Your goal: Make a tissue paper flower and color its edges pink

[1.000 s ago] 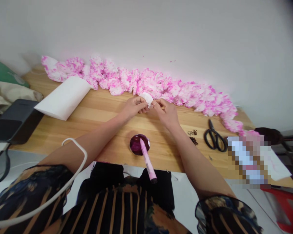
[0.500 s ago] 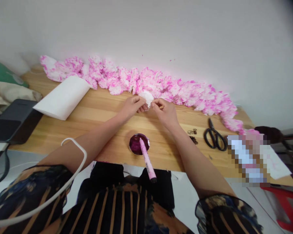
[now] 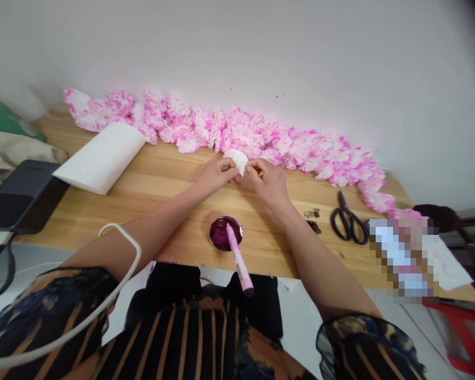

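We hold a white piece [image 3: 236, 157].
Our left hand [image 3: 218, 174] and right hand [image 3: 269, 182], both pinched closed, grip its near side.

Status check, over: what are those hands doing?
Left hand pinching white piece; right hand pinched at its edge. Pink ruffles close behind. Marker and dish on the near side.

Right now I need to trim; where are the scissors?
In the head view, the black scissors lie at right on the wooden table, just right of the small dark pieces.
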{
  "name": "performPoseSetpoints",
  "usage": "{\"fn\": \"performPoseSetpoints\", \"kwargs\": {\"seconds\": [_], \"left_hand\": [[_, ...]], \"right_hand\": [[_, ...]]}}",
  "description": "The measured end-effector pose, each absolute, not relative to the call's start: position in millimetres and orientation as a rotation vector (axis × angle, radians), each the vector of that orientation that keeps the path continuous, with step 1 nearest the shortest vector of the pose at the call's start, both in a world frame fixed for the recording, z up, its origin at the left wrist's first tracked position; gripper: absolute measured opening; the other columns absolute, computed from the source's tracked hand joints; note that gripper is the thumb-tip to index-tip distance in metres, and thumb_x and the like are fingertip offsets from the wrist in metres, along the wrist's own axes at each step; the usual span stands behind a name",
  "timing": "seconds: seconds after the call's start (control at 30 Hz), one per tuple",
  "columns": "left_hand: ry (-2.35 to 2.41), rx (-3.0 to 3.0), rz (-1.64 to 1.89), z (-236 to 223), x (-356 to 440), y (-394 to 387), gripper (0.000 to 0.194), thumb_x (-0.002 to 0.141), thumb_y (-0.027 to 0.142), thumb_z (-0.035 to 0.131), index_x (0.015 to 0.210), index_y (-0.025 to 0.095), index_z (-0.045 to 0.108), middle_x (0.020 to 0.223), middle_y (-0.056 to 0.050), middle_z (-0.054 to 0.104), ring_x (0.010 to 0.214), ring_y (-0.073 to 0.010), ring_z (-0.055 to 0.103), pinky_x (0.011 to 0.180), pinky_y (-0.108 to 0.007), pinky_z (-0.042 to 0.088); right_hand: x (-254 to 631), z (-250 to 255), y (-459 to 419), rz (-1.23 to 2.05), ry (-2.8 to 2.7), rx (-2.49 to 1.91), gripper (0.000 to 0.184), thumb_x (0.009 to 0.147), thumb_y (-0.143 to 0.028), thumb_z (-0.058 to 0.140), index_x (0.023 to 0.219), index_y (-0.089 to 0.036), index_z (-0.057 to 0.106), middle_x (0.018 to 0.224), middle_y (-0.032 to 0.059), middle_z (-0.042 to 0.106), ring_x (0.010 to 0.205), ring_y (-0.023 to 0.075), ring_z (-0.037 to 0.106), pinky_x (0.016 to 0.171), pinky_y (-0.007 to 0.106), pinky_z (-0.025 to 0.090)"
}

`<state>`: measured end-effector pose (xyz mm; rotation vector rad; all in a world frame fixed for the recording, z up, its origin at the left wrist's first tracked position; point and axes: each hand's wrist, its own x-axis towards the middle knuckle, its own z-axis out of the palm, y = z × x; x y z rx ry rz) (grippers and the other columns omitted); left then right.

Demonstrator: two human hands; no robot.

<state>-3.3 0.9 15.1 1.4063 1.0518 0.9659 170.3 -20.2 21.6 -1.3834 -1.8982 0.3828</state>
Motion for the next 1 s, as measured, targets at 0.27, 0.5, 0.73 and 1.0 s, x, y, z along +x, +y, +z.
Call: {"fn": "performPoseSetpoints", "kwargs": {"seconds": [0.27, 0.5, 0.73, 1.0], "left_hand": [[1.058, 1.399, 1.002, 12.6, -3.8, 2.8, 0.017, 0.087, 0.017, 0.062, 0.07, 0.015, 0.06, 0.067, -0.002, 0.071, 0.056, -0.0071, 0.059, 0.059, -0.019, 0.045], [1.059, 1.377, 0.991, 17.4, -1.6, -0.4, 0.019, 0.086, 0.012, 0.061, 0.068, 0.014, 0.06, 0.063, 0.0, 0.068, 0.056, -0.007, 0.058, 0.062, -0.02, 0.046], [1.095, 1.359, 0.98, 18.8, -3.2, -0.1, 0.019, 0.088, 0.013, 0.062, 0.069, 0.015, 0.059, 0.066, -0.001, 0.071, 0.055, -0.0069, 0.056, 0.059, -0.02, 0.044], [1.065, 1.374, 0.992, 17.6, -4.3, -0.3, 0.018, 0.088, 0.013, 0.06, 0.07, 0.015, 0.061, 0.065, -0.002, 0.07, 0.056, -0.0076, 0.058, 0.06, -0.02, 0.045]], "right_hand": [[168.0, 26.2, -23.5, 0.415, -1.85, -1.423, 0.027, 0.093, -0.043, 0.055, 0.082, -0.021, 0.067, 0.08, 0.0028, 0.071, 0.071, 0.0175, 0.059, 0.065, 0.032, 0.037], [166.5, 24.3, -22.3, 0.43, -1.881, -1.435, 0.017, 0.088, -0.033, 0.057, 0.077, -0.021, 0.065, 0.078, 0.0026, 0.069, 0.07, 0.0177, 0.058, 0.065, 0.032, 0.037], [170.2, 21.6, -21.0, 0.417, -1.869, -1.382, 0.016, 0.092, -0.033, 0.051, 0.085, -0.022, 0.061, 0.079, 0.0013, 0.067, 0.072, 0.0176, 0.057, 0.069, 0.032, 0.038], [166.7, 29.0, -24.4, 0.437, -1.88, -1.48, 0.026, 0.091, -0.044, 0.059, 0.079, -0.022, 0.064, 0.077, 0.0015, 0.069, 0.068, 0.017, 0.057, 0.064, 0.031, 0.037]]}}
